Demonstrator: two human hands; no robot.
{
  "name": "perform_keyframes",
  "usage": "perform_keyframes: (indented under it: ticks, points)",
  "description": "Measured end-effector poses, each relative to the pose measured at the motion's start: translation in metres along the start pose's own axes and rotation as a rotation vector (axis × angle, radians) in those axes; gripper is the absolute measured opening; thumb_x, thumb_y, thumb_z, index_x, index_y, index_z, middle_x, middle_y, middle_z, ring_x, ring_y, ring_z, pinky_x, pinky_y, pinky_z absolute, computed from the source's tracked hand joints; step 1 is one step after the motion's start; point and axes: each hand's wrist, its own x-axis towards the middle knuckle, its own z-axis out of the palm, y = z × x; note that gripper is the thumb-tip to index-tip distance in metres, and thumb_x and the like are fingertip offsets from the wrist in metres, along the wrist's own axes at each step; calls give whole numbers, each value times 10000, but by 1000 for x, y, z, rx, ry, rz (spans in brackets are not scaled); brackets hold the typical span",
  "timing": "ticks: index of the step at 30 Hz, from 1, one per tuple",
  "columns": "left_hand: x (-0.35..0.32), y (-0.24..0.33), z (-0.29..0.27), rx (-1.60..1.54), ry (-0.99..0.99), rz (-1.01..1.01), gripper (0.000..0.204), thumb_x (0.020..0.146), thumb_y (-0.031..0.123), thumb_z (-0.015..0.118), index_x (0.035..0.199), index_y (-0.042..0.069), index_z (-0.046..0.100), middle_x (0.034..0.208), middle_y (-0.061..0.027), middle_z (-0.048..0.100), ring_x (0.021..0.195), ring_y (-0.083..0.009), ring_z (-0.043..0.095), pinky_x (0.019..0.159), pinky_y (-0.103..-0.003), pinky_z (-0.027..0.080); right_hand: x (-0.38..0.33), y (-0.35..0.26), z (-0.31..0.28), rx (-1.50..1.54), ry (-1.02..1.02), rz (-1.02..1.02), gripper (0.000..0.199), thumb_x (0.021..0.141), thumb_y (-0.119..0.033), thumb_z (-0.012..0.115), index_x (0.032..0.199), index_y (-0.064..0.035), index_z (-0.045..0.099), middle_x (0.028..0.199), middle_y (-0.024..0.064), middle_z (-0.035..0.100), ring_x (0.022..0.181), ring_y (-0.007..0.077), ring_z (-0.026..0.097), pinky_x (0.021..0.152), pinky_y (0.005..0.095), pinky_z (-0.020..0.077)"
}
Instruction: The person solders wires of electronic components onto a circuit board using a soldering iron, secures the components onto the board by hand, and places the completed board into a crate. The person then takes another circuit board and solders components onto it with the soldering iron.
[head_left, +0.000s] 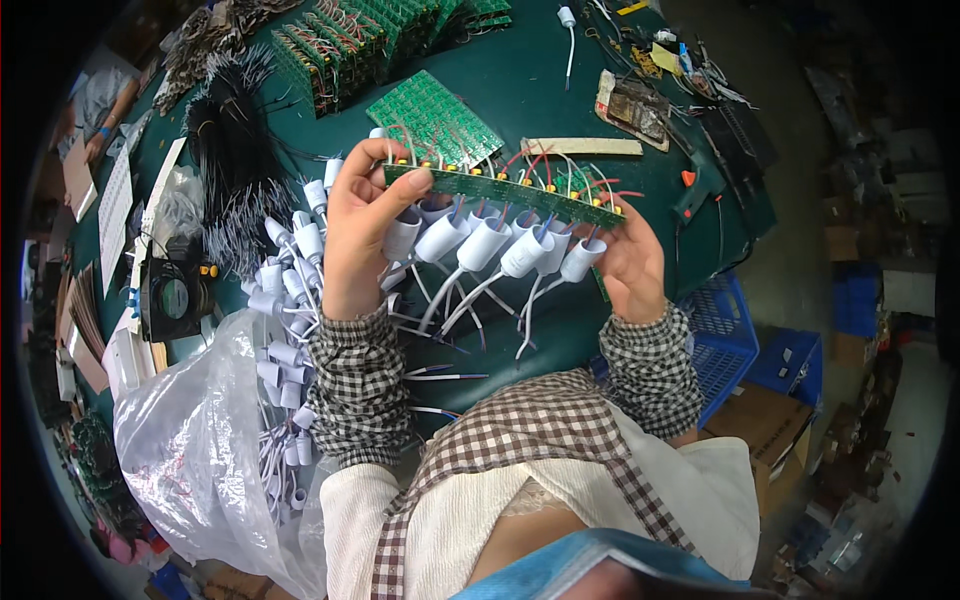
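Held up between my two hands is a long green circuit board [470, 184], seen nearly edge-on and sloping down to the right. Yellow parts and red and white wires stand along its top side. My left hand [365, 215] pinches the board's left end, thumb in front. The right end rests in the closed fingers of my right hand [634, 262], partly hidden behind it. Below the board hang several white cylindrical caps [484, 244] with thin coloured wires reaching up toward it and white cables trailing down. Another green circuit board panel [432, 115] lies flat beyond my left hand.
Loose white caps with cables [285, 355] pile up beside a clear plastic bag [200, 430] at left. Black wire bundles [215, 150] and stacked circuit boards [330, 55] stand at the back. A green glue gun [698, 185] lies at right, above a blue crate [722, 340].
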Motion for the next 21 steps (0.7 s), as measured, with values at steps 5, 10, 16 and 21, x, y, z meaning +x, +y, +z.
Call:
perform_keyframes:
  ticks: [5, 10, 16, 21]
  points:
    - [5, 3, 3, -53, -5, 65, 252, 856, 17, 671, 1050, 24, 510, 942, -100, 663, 838, -151, 666, 765, -295, 563, -2, 55, -7, 346, 10, 205, 1002, 634, -136, 872, 1438, 17, 293, 1438, 155, 383, 1332, 278, 398, 1121, 435, 286]
    - [3, 4, -5, -62, 40, 74, 245, 860, 25, 663, 1052, 21, 510, 967, -118, 662, 859, -168, 671, 762, -303, 564, 1, 49, 28, 0, -285, 260, 815, 698, -26, 820, 1372, 36, 366, 1361, 145, 468, 1260, 254, 470, 1040, 406, 396]
    - [5, 9, -4, -60, 42, 106, 239, 866, 73, 654, 1055, 6, 524, 969, -114, 652, 851, -160, 653, 772, -289, 544, 11, 45, 56, -57, -132, 266, 391, 849, -7, 686, 1203, 46, 528, 1114, 106, 637, 1021, 167, 613, 910, 329, 490]
    - [0, 16, 1, -123, 89, 126, 214, 903, 150, 608, 1039, -5, 552, 1005, -121, 633, 912, -157, 617, 827, -295, 512, 12, 50, 62, -68, -137, 227, 397, 838, -15, 702, 1194, 45, 537, 1129, 98, 631, 1028, 169, 606, 913, 315, 479]
